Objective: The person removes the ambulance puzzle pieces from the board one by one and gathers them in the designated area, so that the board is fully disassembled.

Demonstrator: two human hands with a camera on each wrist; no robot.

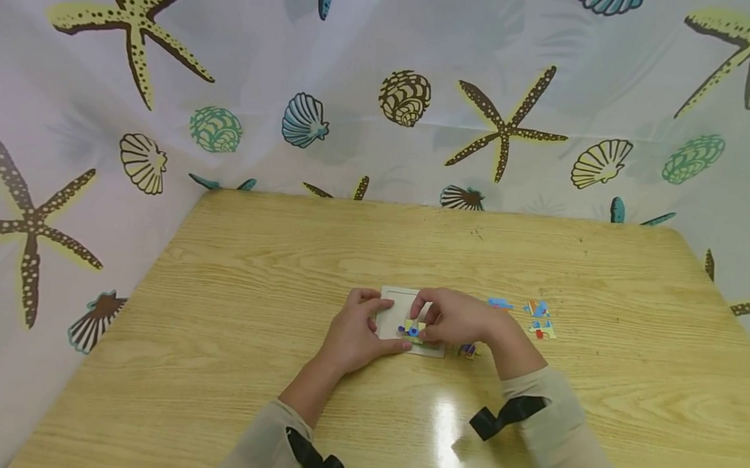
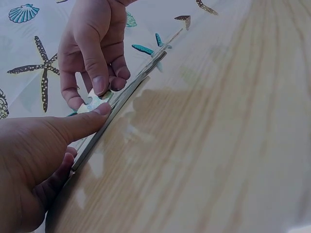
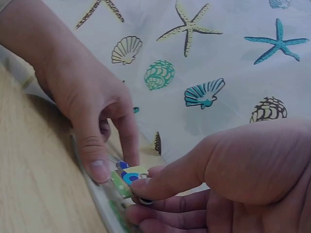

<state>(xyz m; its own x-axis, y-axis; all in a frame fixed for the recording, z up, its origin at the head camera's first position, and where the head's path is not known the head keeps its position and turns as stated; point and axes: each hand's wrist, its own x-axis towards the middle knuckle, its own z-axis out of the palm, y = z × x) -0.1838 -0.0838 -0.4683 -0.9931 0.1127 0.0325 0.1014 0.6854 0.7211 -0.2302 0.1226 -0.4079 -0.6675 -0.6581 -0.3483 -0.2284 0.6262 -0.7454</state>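
Observation:
A small white puzzle tray [image 1: 391, 322] lies on the table. My left hand [image 1: 350, 336] holds it at its left side, thumb along the near edge and fingers at the far side. With thumb and fingertips, my right hand [image 1: 462, 317] pinches a jigsaw piece [image 3: 127, 179] printed in yellow, green and blue. That piece is low over the near part of the tray, close to the left thumb. Beneath it, a strip of green print [image 1: 429, 350] shows along the tray's near edge, partly covered by the right hand.
Right of the tray lie several loose jigsaw pieces: a blue one [image 1: 500, 304], an orange and blue one [image 1: 538, 309], and one with a red spot [image 1: 543, 331]. Another piece [image 1: 468, 350] sits near the right wrist. A shell-patterned curtain [image 1: 357, 66] stands behind the wooden table [image 1: 234, 284].

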